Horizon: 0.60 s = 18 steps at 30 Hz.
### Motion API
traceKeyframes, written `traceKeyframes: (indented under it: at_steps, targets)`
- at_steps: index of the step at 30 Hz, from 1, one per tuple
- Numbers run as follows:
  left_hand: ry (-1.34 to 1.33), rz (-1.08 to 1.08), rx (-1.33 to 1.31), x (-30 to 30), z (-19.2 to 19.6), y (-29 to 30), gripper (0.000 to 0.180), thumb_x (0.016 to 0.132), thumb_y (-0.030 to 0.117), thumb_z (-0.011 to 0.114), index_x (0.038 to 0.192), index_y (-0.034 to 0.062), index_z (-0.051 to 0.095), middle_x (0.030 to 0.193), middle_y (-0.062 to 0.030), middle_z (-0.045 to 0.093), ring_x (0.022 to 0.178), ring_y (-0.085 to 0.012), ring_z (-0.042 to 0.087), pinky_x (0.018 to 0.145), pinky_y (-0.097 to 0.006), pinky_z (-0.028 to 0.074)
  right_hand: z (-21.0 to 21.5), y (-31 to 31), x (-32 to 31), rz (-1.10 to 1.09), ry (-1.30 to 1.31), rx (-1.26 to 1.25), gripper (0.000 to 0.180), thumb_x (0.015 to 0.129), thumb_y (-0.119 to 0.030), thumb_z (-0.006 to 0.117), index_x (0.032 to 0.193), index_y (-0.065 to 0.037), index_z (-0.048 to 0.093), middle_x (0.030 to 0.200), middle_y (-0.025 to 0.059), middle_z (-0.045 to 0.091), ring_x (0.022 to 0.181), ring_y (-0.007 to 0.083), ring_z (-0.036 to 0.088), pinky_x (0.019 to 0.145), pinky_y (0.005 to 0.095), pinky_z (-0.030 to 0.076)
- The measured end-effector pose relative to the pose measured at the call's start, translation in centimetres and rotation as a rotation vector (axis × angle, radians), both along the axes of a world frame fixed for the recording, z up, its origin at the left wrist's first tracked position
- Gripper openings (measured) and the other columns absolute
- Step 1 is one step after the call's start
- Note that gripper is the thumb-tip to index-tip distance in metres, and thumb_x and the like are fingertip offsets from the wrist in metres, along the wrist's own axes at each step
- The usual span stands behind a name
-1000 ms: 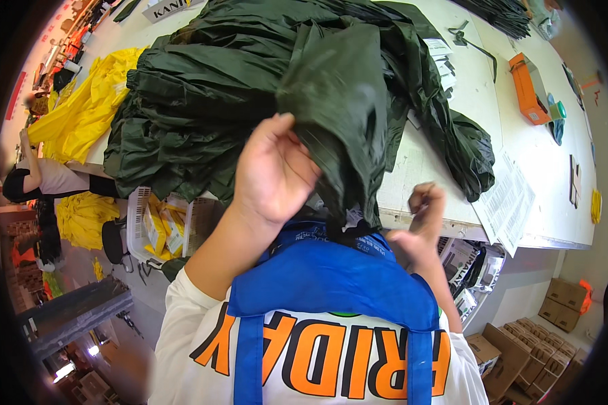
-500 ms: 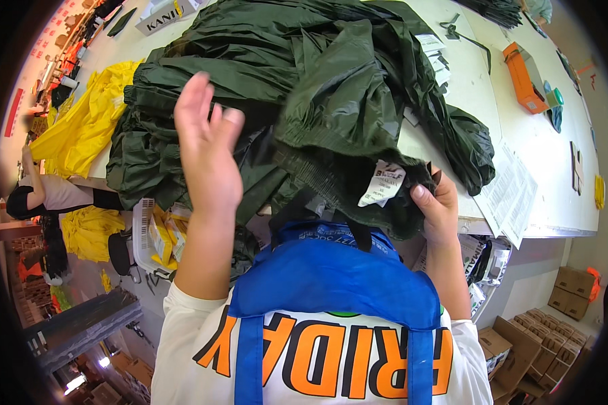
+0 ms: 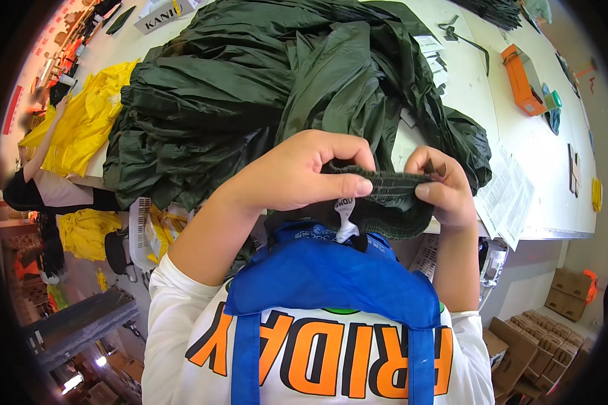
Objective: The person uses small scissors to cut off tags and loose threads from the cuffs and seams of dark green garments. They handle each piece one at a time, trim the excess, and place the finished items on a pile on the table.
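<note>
My left hand [image 3: 307,170] and right hand [image 3: 450,194] pinched a dark green elastic waistband [image 3: 397,189]; white label [image 3: 345,214] below my left thumb. Dark green garments [image 3: 203,94] lay heaped on the white worktop [image 3: 467,88].

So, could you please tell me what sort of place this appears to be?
Probably a garment workshop or packing room: dark green garments are heaped on a white table, yellow garments lie nearby, and cardboard boxes stand stacked.
</note>
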State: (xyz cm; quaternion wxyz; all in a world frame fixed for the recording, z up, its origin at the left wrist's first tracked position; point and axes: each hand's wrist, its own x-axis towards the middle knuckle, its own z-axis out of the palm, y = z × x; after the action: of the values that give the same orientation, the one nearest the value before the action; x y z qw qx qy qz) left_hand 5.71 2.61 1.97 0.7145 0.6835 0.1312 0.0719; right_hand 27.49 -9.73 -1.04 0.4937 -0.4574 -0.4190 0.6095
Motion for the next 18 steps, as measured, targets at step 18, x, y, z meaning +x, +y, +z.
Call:
traceKeyframes:
  at_steps: [18]
  targets:
    - [-0.027,0.160,-0.301,0.1,-0.2,-0.1,0.025,0.079,0.001,0.059,0.100,0.0038,0.048,0.088,-0.0011,0.059,0.076,-0.0050,0.056,0.071,-0.018,0.045,2.6,-0.9,-3.2,-0.352,-0.891,0.573,0.033,0.057,-0.006,0.079,0.085,-0.002,0.062,0.074,0.0062,0.058,0.062,0.0146,0.055,0.051,0.0226,0.043]
